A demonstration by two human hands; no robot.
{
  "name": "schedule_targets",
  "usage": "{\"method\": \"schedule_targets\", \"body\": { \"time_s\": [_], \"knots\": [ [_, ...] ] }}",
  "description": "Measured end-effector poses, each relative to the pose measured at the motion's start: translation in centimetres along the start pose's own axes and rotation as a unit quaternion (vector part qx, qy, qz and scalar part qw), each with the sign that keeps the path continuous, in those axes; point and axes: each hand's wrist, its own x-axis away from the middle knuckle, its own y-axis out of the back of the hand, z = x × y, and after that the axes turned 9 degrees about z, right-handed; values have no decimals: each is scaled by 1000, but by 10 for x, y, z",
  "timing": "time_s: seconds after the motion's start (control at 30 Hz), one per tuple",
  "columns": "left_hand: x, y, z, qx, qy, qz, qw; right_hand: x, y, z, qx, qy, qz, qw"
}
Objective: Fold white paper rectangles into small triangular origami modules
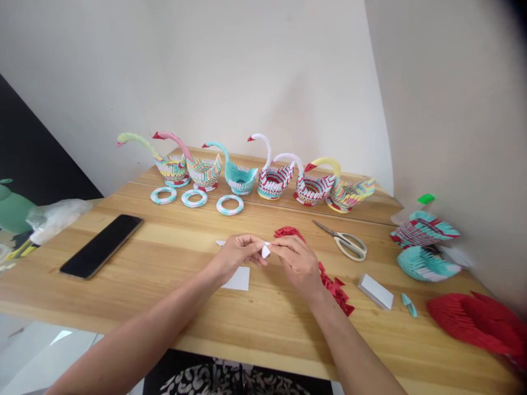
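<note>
My left hand and my right hand meet above the middle of the wooden table. Both pinch one small folded white paper piece between their fingertips. A flat white paper slip lies on the table just under my left hand. Red folded paper pieces are scattered beneath and behind my right hand.
Several paper swans line the far edge, with three paper rings in front. A black phone lies left, scissors right of centre, a white paper stack, teal and red folded-piece piles at the right.
</note>
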Motion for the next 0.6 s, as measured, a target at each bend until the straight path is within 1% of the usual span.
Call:
{"method": "schedule_targets", "body": {
  "time_s": [0.13, 0.2, 0.23, 0.27, 0.33, 0.4, 0.47, 0.6],
  "knots": [
    [-2, 1, 1, -22, 4, -30, 999, 2, -4, 0, -39, -23, 8, 999],
    [-3, 1, 1, -28, -2, -53, 998, 2, -6, -1, -91, -61, 14, 994],
    [-3, 2, 1, -30, -7, -62, 998, 2, -7, -1, -128, -94, 18, 987],
    [-3, 2, 1, -33, -13, -67, 997, 2, -6, -1, -172, -134, 21, 976],
    [-3, 2, 0, -43, -22, -68, 996, 2, -6, -1, -261, -218, 29, 940],
    [-2, 1, 0, -56, -24, -64, 996, 1, -5, -2, -313, -281, 42, 906],
    [-2, -1, -1, -69, -23, -60, 996, 1, -7, -4, -322, -308, 60, 893],
    [-1, -3, 0, -87, -15, -56, 995, 2, -11, -5, -299, -321, 83, 895]
  ]
}}
